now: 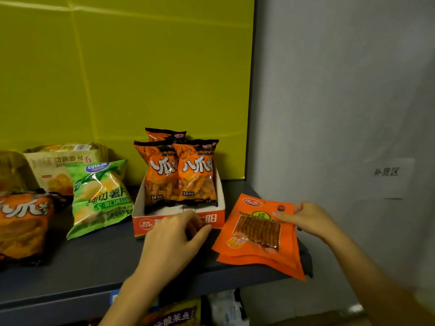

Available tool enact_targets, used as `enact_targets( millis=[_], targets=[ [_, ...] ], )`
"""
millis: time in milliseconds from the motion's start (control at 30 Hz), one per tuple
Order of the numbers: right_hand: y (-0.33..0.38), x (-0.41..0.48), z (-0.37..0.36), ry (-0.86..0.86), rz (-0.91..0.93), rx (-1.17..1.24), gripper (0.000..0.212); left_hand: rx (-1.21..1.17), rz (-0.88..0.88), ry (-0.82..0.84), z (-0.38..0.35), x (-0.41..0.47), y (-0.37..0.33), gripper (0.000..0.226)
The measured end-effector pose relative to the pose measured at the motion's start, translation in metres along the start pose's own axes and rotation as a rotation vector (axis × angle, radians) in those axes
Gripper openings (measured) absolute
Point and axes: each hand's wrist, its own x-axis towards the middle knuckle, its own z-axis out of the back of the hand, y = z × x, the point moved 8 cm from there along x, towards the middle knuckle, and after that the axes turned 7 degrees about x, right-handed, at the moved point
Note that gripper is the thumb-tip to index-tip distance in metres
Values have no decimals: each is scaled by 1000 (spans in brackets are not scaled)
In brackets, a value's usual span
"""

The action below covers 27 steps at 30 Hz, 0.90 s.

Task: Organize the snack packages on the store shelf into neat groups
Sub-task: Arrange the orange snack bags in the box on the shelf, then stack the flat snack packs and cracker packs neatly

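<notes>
- orange bags [181, 175]: three upright in open red/white box [176, 220], two in front side by side, one behind w/ only its top showing; black top seals, white lettering
- flat orange pouches [259, 234]: stack of two or more at shelf [94, 262] right end, clear window showing brown strips; lower corner overhangs front edge, top right corner pinched
- green chip bag [100, 196]: leaning back, just left of box
- beige bag [61, 165]: behind green one, print upside down
- big orange bag [22, 224]: lying flat at far left, partly cut off by frame
</notes>
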Motion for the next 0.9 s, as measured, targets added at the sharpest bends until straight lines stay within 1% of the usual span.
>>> enact_targets(
  millis=[67, 133, 300, 367, 400, 467, 533, 567, 633, 700, 800, 867, 900],
  targets=[
    [-1, -1, -6, -23, -1, 87, 38, -8, 8, 58, -13, -2, -2, 26],
    [-3, 2, -3, -108, 20, 55, 34, -6, 15, 86, -19, -2, -4, 27],
    [-1, -8, 4, -243, 80, -58, 41, -38, -5, 166, -31, 1, -15, 32],
    [-1, -12, 14, -332, 95, -106, 40, -28, -11, 193, -36, 2, -22, 35],
    [-3, -12, 21, -377, 107, -83, 40, -12, -13, 200, -38, 1, -27, 38],
    [-6, -14, 38, -443, 138, 100, 46, 34, -16, 202, -42, 1, -34, 42],
    [-13, -15, 57, -492, 179, 377, 54, 83, -3, 205, -45, 0, -38, 44],
    [-15, -17, 68, -515, 185, 484, 49, 111, 5, 206, -47, -1, -40, 46],
    [-22, -22, 92, -556, 209, 654, 33, 169, 33, 217, -50, 0, -45, 52],
    [-26, -28, 113, -569, 231, 803, 27, 219, 94, 231, -51, 2, -50, 65],
    [-30, -34, 134, -506, 232, 917, 24, 321, 196, 245, -55, 4, -62, 83],
    [-30, -39, 142, -449, 230, 907, 24, 354, 239, 268, -61, 5, -67, 88],
    [-31, -41, 145, -432, 236, 900, 23, 326, 263, 285, -64, 6, -68, 87]
  ],
)
